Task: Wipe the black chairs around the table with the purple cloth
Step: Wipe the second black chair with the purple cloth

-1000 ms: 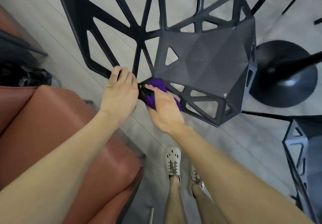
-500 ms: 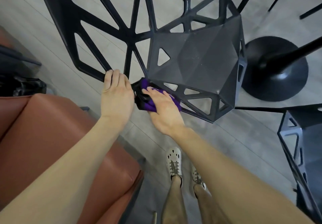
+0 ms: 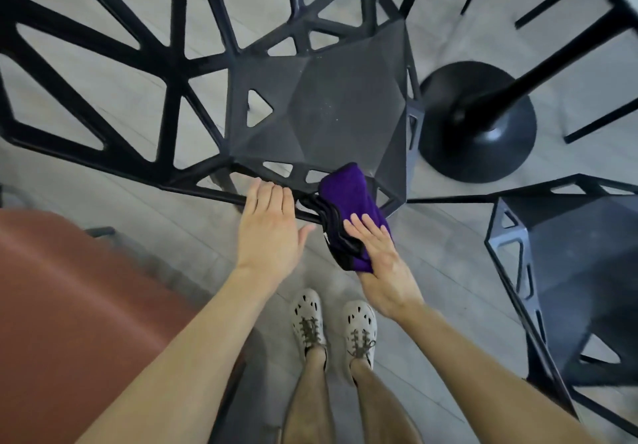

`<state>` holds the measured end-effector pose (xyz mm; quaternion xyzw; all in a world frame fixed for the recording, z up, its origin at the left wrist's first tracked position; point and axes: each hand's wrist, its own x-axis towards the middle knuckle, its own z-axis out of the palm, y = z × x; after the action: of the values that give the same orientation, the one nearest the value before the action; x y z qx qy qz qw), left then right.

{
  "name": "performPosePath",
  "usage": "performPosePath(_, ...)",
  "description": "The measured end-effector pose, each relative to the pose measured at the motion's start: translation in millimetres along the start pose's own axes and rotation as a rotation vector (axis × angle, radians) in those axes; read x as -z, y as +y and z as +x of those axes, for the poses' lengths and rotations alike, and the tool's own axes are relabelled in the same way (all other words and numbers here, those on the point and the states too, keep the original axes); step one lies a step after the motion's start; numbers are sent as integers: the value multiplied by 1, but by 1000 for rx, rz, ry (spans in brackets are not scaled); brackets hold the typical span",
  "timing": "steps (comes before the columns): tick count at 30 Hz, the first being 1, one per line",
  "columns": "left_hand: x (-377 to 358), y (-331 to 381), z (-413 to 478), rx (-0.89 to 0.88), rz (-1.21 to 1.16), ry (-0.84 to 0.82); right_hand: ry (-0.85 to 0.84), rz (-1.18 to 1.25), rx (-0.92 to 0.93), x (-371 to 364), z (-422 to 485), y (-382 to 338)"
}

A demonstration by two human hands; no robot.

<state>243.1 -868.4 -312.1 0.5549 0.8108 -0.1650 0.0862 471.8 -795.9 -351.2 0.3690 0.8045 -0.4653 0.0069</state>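
A black chair [image 3: 331,98] with a faceted seat and open lattice frame stands in front of me. The folded purple cloth [image 3: 348,198] lies over the seat's near right edge and hangs down from it. My right hand [image 3: 378,260] presses the cloth with straight fingers from below and the side. My left hand [image 3: 269,226] rests on the chair's near frame bar just left of the cloth, fingers curled over the bar's top.
A second black chair [image 3: 580,278] stands at the right. The table's round black base [image 3: 480,122] and post are behind the first chair. A brown leather seat [image 3: 76,305] fills the lower left. My feet in pale shoes [image 3: 331,323] are on the grey floor.
The cloth and my right hand have slid right along the seat's near edge, from the left corner toward the right one. My left hand moved right along the bar too.
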Motion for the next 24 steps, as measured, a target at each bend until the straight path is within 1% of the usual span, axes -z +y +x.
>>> performPosePath(4,-17,3,8,-43,-42,34,89,33,-52,-29,10,-18)
performPosePath(8,-29,-27,0,-59,-46,97,75,32,-32,-50,17,-39)
performPosePath(11,-38,-70,-6,-62,-14,144,-54,10,48,-69,27,-59)
performPosePath(14,-47,-112,-11,-50,9,117,-246,-66,196,-71,43,-61)
performPosePath(16,-51,-121,-12,-41,-1,82,-345,-188,302,-60,51,-39)
performPosePath(18,-53,-120,-12,-13,-18,50,-364,-403,382,-39,57,-7)
performPosePath(19,-54,-116,-12,7,-35,53,-356,-501,398,-25,59,8)
performPosePath(21,-57,-109,-11,63,-83,102,-362,-621,392,-2,66,25)
performPosePath(23,-58,-103,-11,120,-141,186,-425,-664,363,8,70,22)
performPosePath(24,-59,-100,-12,155,-171,237,-472,-618,339,10,71,14)
